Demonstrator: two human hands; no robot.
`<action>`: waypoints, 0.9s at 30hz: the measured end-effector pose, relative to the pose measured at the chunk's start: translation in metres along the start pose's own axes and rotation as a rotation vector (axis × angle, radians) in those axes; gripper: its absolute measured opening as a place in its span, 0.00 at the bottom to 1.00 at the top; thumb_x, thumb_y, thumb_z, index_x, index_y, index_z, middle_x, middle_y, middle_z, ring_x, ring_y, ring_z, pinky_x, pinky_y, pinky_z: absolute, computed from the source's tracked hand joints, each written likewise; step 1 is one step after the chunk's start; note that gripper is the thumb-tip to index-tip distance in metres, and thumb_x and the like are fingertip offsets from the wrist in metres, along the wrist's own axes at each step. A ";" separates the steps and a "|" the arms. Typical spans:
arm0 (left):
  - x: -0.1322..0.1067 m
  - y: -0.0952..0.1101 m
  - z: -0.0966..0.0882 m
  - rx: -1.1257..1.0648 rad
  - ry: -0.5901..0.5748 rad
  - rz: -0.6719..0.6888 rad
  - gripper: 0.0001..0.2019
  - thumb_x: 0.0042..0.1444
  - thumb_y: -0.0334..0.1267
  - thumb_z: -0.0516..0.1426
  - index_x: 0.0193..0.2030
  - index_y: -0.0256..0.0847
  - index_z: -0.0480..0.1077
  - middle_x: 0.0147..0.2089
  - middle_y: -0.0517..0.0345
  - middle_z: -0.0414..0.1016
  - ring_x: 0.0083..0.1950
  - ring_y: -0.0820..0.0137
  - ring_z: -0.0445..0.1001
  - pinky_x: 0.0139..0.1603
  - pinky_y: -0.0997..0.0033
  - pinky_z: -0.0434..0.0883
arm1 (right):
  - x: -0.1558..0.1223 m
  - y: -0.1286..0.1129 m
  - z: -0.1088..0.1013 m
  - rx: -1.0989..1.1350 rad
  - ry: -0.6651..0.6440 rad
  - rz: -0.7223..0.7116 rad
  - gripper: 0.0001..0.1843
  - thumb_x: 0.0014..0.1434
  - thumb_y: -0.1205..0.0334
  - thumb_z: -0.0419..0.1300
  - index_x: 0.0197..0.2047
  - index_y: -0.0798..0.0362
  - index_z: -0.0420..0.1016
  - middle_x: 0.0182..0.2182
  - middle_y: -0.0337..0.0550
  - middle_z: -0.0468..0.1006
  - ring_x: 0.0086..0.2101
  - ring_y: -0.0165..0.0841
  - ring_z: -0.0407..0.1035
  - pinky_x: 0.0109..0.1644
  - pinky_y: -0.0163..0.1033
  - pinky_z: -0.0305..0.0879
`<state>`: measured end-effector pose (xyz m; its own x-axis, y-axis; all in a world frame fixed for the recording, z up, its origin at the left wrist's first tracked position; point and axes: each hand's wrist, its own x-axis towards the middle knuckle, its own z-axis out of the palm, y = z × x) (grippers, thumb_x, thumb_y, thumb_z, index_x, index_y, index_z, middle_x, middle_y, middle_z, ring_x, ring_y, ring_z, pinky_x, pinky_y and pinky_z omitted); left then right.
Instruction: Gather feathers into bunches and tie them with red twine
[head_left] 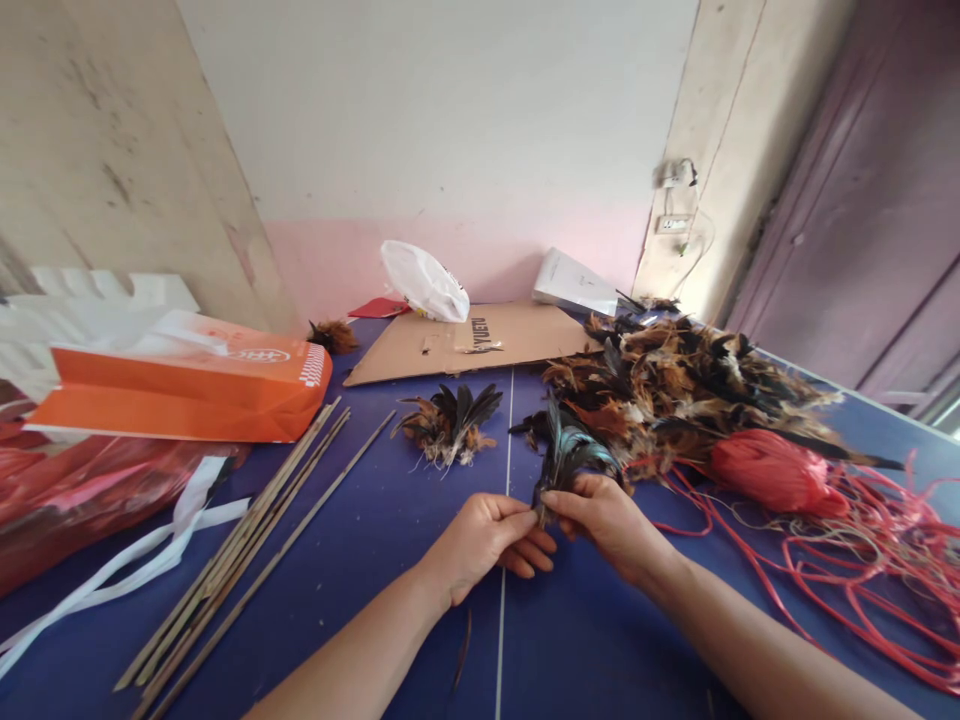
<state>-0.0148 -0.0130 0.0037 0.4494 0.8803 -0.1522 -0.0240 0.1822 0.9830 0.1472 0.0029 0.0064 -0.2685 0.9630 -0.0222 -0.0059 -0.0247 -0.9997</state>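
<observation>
Two bare hands at work with feathers. The fingers of the left hand (pixel 487 535) are drawn narrow, thumb and forefinger pinching the lower end of one bunch of dark feathers (pixel 571 450); the remaining fingers hang loosely spread below. The right hand (pixel 600 515) pinches the same bunch between thumb and fingers. The bunch stands tips upward above the tabletop (pixel 405 560), near its white centre line (pixel 501 610). Counted: one small feather clump (pixel 452 425) beyond the left hand; one large feather heap (pixel 675 385), its feathers too tangled to number; one red twine ball (pixel 772 470); one thin stick (pixel 300 535) beside a group of several sticks (pixel 225 560); one cardboard sheet (pixel 525 335). Blue surface extends between sticks and left forearm; the tabletop's right edge runs beyond the heap.
</observation>
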 end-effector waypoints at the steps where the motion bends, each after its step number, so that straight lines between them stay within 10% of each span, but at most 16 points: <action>1: 0.001 0.000 -0.001 -0.014 0.015 0.002 0.14 0.51 0.44 0.54 0.33 0.34 0.73 0.33 0.48 0.76 0.29 0.71 0.75 0.25 0.79 0.68 | 0.000 0.000 -0.001 -0.004 0.009 0.011 0.13 0.47 0.57 0.60 0.19 0.57 0.66 0.13 0.35 0.65 0.16 0.23 0.57 0.21 0.30 0.52; 13: 0.005 -0.005 -0.007 0.050 0.113 0.079 0.15 0.51 0.45 0.53 0.32 0.34 0.73 0.32 0.51 0.75 0.30 0.69 0.73 0.28 0.74 0.69 | -0.002 -0.006 0.004 -0.151 0.030 -0.042 0.12 0.47 0.58 0.59 0.19 0.57 0.66 0.14 0.33 0.62 0.17 0.22 0.54 0.21 0.30 0.49; 20: 0.005 0.003 -0.023 0.655 0.657 0.683 0.20 0.46 0.34 0.58 0.49 0.46 0.68 0.55 0.54 0.64 0.57 0.62 0.60 0.56 0.59 0.56 | 0.001 -0.008 -0.001 -0.207 0.103 -0.020 0.13 0.47 0.56 0.59 0.20 0.57 0.64 0.14 0.32 0.60 0.17 0.22 0.51 0.20 0.30 0.46; 27: -0.003 0.007 -0.002 0.262 0.292 0.278 0.11 0.48 0.42 0.57 0.31 0.36 0.73 0.19 0.60 0.69 0.20 0.76 0.65 0.21 0.77 0.62 | -0.005 -0.014 0.004 -0.246 0.042 -0.073 0.11 0.47 0.58 0.59 0.20 0.57 0.68 0.14 0.31 0.60 0.18 0.22 0.51 0.21 0.29 0.47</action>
<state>-0.0183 -0.0132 0.0107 0.1871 0.9731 0.1342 0.1349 -0.1608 0.9777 0.1449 -0.0023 0.0202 -0.2359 0.9702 0.0550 0.2124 0.1067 -0.9713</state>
